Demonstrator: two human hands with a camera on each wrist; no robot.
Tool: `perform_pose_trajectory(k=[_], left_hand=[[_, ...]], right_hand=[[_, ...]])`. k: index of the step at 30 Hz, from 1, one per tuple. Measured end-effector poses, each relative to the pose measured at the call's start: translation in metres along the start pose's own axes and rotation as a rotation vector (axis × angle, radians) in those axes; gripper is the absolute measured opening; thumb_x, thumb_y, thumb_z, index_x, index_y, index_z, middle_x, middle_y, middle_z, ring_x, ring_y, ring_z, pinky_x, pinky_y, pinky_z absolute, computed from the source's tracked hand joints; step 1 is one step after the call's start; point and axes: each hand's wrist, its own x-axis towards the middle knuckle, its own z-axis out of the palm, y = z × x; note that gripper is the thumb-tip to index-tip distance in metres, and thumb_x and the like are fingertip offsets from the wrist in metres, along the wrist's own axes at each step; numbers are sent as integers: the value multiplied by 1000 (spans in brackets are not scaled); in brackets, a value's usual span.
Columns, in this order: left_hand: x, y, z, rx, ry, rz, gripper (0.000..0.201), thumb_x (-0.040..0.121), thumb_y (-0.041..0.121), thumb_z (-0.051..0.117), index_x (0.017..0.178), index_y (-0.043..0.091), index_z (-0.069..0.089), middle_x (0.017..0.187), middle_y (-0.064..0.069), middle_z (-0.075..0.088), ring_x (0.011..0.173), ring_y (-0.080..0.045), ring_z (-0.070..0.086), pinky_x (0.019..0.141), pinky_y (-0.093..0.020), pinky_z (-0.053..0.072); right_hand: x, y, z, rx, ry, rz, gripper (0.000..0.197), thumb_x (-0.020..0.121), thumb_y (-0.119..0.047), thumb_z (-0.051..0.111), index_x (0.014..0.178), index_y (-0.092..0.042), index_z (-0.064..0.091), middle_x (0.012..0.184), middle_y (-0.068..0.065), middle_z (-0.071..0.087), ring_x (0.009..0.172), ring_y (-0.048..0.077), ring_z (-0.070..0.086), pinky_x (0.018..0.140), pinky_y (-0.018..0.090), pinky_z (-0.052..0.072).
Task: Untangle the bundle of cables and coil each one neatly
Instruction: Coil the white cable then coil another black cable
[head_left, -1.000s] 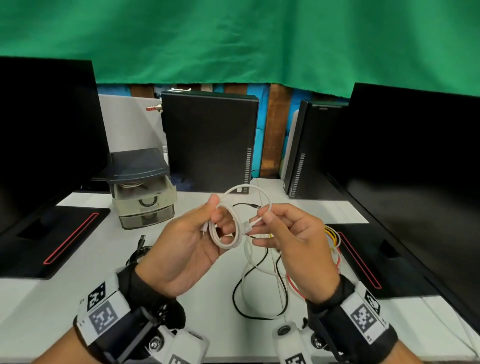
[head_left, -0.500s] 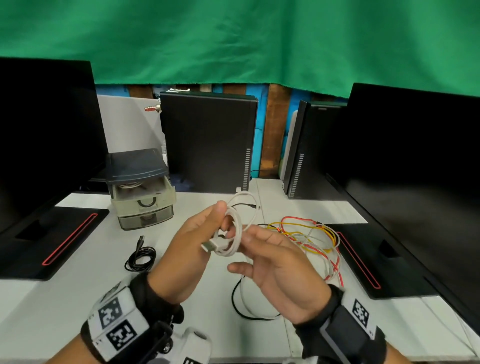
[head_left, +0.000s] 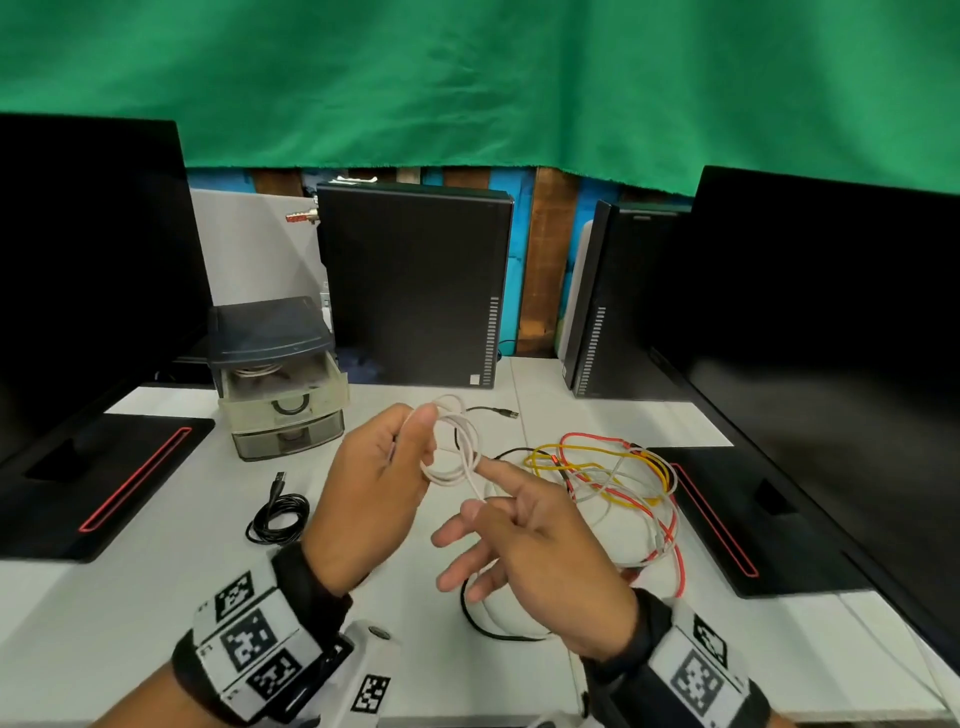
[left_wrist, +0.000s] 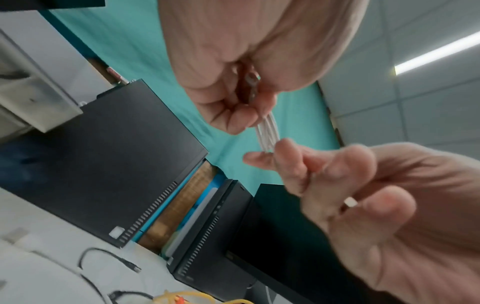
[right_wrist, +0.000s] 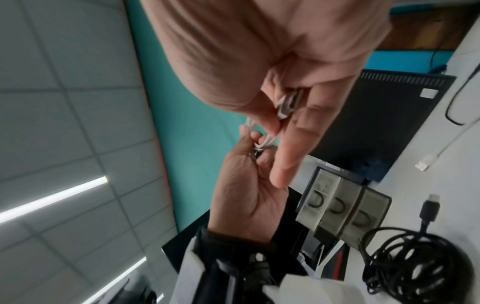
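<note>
above the desk (head_left: 156, 597), white cable (head_left: 462, 447) coil between left hand (head_left: 374, 488) and right hand (head_left: 540, 551)

white cable (head_left: 457, 441), black coil (head_left: 278, 517) (glossy), green cloth (head_left: 467, 78)
</note>
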Motion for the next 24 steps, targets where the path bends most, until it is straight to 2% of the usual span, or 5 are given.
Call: perform_pose_trajectory(k=[5,9,14,20,24], left_hand=[[8,0,-11,-35,90,-65,43,103,38,43,76,6,55,55,-3,56,52,-16,53,59,-30,47],[2,9,-7,-172,14,-67,40,100,35,48,79,3,57,65,-5,65,54,-19,62,57,-30,55],[-1,12,0,-277,-12,-75,37,92,40,50,82,6,61,80,-11,73,69,-23,72,63,-25,58],[-1,8,0,-116,-66,5,46,97,40,38,78,4,60,70,8,60,70,0,54,69,-9,42],[-1,3,0,-122,-76,18,48,104,42,40,78,7,60,77,-3,64,77,-13,59,72,-15,46]], right_hand=[[-8,6,9,-86,-15,-65,16,104,-17,49,99,-9,62,87,11,74,71,22,71,58,27,50],[-2,9,6,-186,16,-114,13,94,-21,65,86,-20,75,91,7,74,82,12,65,68,26,52],[2,8,7,45,94,-92,17,93,-24,67,100,-8,67,84,10,70,57,15,56,45,28,37],[12,17,0,72,206,-133,9,91,-21,69,92,-12,71,72,0,64,58,15,50,47,24,40],[13,18,-5,126,93,-48,26,79,-23,76,102,-13,70,79,6,67,56,13,51,45,23,39]])
